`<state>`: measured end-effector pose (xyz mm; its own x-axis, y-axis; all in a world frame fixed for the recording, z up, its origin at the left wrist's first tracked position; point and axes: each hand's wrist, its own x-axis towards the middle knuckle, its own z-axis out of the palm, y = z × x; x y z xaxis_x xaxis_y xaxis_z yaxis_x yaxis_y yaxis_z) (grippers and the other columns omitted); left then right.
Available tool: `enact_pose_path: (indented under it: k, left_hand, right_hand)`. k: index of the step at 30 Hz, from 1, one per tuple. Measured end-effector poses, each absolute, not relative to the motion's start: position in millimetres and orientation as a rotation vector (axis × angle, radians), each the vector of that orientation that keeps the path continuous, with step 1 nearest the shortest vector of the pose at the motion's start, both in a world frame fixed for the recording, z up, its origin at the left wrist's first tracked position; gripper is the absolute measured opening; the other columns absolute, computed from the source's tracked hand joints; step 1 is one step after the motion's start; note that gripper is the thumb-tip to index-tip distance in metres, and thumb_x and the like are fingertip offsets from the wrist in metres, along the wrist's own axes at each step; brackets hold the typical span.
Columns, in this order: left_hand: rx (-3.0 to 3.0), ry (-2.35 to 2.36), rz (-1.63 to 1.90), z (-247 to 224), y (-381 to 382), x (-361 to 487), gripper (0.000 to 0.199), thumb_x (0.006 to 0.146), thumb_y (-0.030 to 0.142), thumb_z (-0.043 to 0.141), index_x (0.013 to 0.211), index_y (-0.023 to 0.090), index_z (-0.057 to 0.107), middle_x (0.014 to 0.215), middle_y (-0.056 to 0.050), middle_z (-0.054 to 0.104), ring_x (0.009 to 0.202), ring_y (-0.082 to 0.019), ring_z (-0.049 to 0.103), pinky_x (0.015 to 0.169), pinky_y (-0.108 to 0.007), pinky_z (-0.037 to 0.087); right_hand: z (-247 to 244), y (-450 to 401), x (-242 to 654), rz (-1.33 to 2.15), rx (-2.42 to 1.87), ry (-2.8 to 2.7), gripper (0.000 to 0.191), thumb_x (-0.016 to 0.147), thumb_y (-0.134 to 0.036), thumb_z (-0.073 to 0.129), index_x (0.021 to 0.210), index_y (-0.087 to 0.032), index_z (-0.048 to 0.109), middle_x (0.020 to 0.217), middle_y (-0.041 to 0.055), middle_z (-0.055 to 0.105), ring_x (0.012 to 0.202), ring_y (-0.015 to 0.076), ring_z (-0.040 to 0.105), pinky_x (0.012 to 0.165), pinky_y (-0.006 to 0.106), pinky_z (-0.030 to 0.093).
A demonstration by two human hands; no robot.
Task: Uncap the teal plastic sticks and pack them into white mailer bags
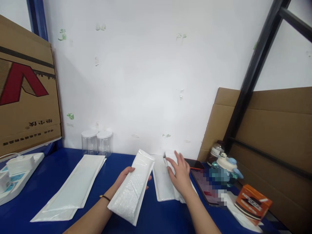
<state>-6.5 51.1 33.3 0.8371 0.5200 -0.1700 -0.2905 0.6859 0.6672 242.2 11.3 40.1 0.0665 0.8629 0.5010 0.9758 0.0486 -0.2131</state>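
Note:
My left hand (123,178) is wrapped round a white bubble mailer (133,191), thumb on its near face and fingertips showing past its right side. The mailer is tilted above the table and looks puffed out. My right hand (180,173) is over white padded mailers (162,182) lying to the right, its fingers spread. Whether its fingertips touch the upper mailer I cannot tell. More white mailers (73,188) lie flat on the left, one overlapping another.
The blue table (117,162) meets a white wall. Two clear jars (104,144) with white lids stand at the back. A power strip (26,175) is far left. A phone (207,190), a teal bottle (225,169), a brown bottle (215,152) and an orange box (253,204) are right.

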Motion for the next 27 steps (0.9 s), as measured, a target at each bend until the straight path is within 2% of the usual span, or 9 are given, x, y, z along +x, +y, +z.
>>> enact_pose_path:
  k: [2, 4, 6, 9, 12, 16, 20, 24, 27]
  left_hand:
    - [0.690, 0.357, 0.434, 32.8, 47.7, -4.1, 0.067, 0.069, 0.042, 0.048, 0.124, 0.004, 0.046, 0.110, -0.017, 0.061, 0.087, -0.029, 0.062, 0.081, -0.036, 0.043]
    - [0.710, 0.346, 0.389, 32.0, 45.3, -2.2, 0.065, 0.069, 0.041, 0.048, 0.122, 0.003, 0.047, 0.106, -0.018, 0.063, 0.084, -0.029, 0.063, 0.079, -0.036, 0.043]
    - [0.725, 0.327, 0.338, 31.3, 44.0, -1.3, 0.063, 0.069, 0.039, 0.048, 0.120, 0.003, 0.049, 0.103, -0.017, 0.064, 0.080, -0.028, 0.063, 0.073, -0.034, 0.045]
    - [0.726, 0.314, 0.279, 30.8, 42.7, -1.0, 0.061, 0.070, 0.038, 0.047, 0.118, 0.001, 0.050, 0.100, -0.017, 0.065, 0.076, -0.026, 0.064, 0.068, -0.031, 0.046]
    - [0.727, 0.340, 0.217, 31.5, 39.9, -0.7, 0.060, 0.071, 0.037, 0.048, 0.118, 0.000, 0.050, 0.097, -0.017, 0.066, 0.075, -0.025, 0.064, 0.069, -0.031, 0.047]
    - [0.772, 0.370, 0.181, 35.7, 34.4, 0.9, 0.056, 0.070, 0.035, 0.053, 0.116, 0.003, 0.052, 0.093, -0.015, 0.066, 0.071, -0.022, 0.064, 0.064, -0.027, 0.048]
    - [0.929, 0.345, 0.296, 40.8, 28.9, 4.6, 0.056, 0.065, 0.019, 0.058, 0.120, 0.010, 0.050, 0.101, -0.012, 0.064, 0.074, -0.019, 0.061, 0.059, -0.026, 0.050]
    - [0.992, 0.322, 0.323, 42.2, 24.5, 7.9, 0.056, 0.066, 0.017, 0.057, 0.121, 0.013, 0.050, 0.107, -0.013, 0.062, 0.076, -0.018, 0.060, 0.059, -0.026, 0.051]
    - [1.004, 0.328, 0.334, 40.6, 22.9, 7.8, 0.055, 0.065, 0.018, 0.058, 0.120, 0.013, 0.051, 0.107, -0.014, 0.062, 0.076, -0.019, 0.061, 0.057, -0.025, 0.050]
  right_hand:
    - [47.2, 6.5, 227.8, -0.278, -1.601, -2.045, 0.037, 0.090, -0.032, 0.034, 0.122, -0.037, 0.051, 0.148, -0.0026, 0.023, 0.137, 0.0267, 0.012, 0.104, 0.049, 0.016]
    - [49.0, 5.0, 217.8, -0.251, -1.526, -2.114, 0.037, 0.089, -0.029, 0.037, 0.121, -0.038, 0.052, 0.147, -0.0022, 0.027, 0.136, 0.0272, 0.015, 0.104, 0.050, 0.017]
    - [46.3, 7.0, 214.3, -0.230, -1.532, -2.055, 0.036, 0.088, -0.027, 0.039, 0.119, -0.036, 0.055, 0.143, 0.0009, 0.035, 0.131, 0.0274, 0.027, 0.101, 0.049, 0.023]
    - [39.4, 12.3, 217.8, -0.115, -1.435, -1.936, 0.031, 0.088, -0.027, 0.038, 0.108, -0.028, 0.061, 0.123, 0.0058, 0.055, 0.113, 0.0217, 0.050, 0.092, 0.037, 0.038]
    - [35.1, 15.1, 222.3, -0.028, -1.361, -1.846, 0.028, 0.088, -0.030, 0.039, 0.106, -0.023, 0.059, 0.099, 0.0063, 0.063, 0.090, 0.0180, 0.059, 0.080, 0.028, 0.046]
    - [35.9, 14.1, 222.8, -0.107, -1.344, -1.920, 0.026, 0.089, -0.032, 0.038, 0.099, -0.022, 0.061, 0.085, 0.0055, 0.062, 0.078, 0.0175, 0.059, 0.074, 0.027, 0.045]
    - [37.5, 13.9, 224.1, -0.089, -1.313, -1.783, 0.028, 0.090, -0.032, 0.037, 0.084, -0.019, 0.061, 0.077, 0.0051, 0.061, 0.072, 0.0169, 0.057, 0.068, 0.026, 0.043]
    - [36.4, 17.9, 230.8, 0.134, -1.399, -1.481, 0.028, 0.085, -0.039, 0.045, 0.074, -0.018, 0.059, 0.061, 0.0003, 0.056, 0.055, 0.0136, 0.049, 0.054, 0.023, 0.036]
    - [37.9, 18.2, 237.0, 0.428, -1.348, -1.392, 0.025, 0.082, -0.041, 0.049, 0.083, -0.017, 0.059, 0.059, -0.0021, 0.053, 0.050, 0.0115, 0.044, 0.048, 0.021, 0.032]
